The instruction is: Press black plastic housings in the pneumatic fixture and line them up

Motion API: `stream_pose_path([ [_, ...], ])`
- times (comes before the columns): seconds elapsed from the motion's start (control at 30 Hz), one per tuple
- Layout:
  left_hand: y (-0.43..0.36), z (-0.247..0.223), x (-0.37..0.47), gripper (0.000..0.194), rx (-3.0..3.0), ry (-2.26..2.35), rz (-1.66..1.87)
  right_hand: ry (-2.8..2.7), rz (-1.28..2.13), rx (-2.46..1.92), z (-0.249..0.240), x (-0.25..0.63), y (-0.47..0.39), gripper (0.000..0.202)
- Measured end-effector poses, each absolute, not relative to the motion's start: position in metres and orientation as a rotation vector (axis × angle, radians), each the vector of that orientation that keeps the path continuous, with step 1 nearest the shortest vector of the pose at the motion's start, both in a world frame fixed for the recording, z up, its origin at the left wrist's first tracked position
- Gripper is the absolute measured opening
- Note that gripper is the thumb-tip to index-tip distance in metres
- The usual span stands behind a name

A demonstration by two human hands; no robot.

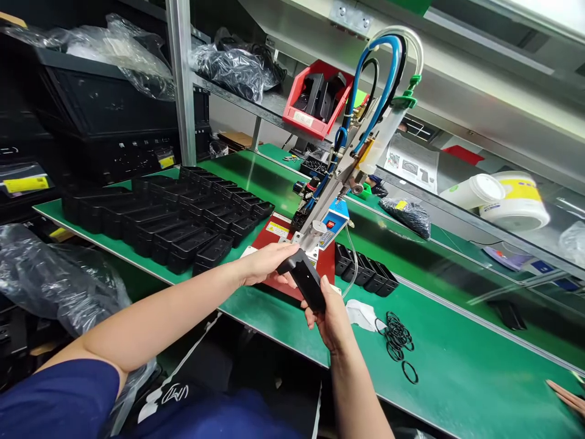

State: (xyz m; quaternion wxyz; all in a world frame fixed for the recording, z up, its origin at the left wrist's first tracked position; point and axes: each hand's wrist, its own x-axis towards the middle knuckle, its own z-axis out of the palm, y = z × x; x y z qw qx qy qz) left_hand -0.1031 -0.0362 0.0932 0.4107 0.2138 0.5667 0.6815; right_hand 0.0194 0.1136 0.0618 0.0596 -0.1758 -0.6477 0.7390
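A black rectangular housing (305, 280) is held tilted between both hands, just in front of a bench press with a red base (325, 262). My left hand (269, 263) grips its upper left end, close to the metal fixture (311, 244). Around its lower right end are the fingers of my right hand (329, 311), thumb on the near side. The press has blue and clear tubes (393, 55) and a blue control box (336, 222). Black rings (397, 335) lie in a pile right of my right hand, beside a crumpled white cloth (363, 314).
Rows of black housings (183, 241) cover the bench's left side. More black parts (365, 274) stand right of the press. A shelf above holds a red bin (297, 116), bagged parts (237, 70) and white containers (514, 204). Part of another person's hand (567, 396) shows at the right edge.
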Motion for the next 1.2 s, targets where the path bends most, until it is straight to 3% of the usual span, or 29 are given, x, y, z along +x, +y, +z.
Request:
stream_pose_path([
  [0.27,-0.043,0.074,-0.099,0.060,0.343,1.391,1.536,-2.177,2.331,-0.384,0.086,0.027,0.116,0.060],
  [0.5,-0.045,0.061,-0.103,0.058,0.303,1.351,1.427,-1.953,2.692,-0.585,0.080,0.030,0.116,0.063],
  [0.7,-0.044,0.064,-0.104,0.062,0.321,1.375,1.379,-1.943,2.720,-0.608,0.075,0.028,0.122,0.061],
  [0.93,-0.046,0.072,-0.115,0.084,0.455,1.331,1.374,-1.953,2.680,-0.521,0.091,0.023,0.121,0.071],
  [1.07,-0.044,0.068,-0.121,0.077,0.410,1.298,1.395,-1.957,2.664,-0.503,0.098,0.020,0.118,0.069],
  [1.2,-0.046,0.078,-0.114,0.074,0.446,1.373,1.493,-1.918,2.667,-0.353,0.087,0.020,0.118,0.055],
])
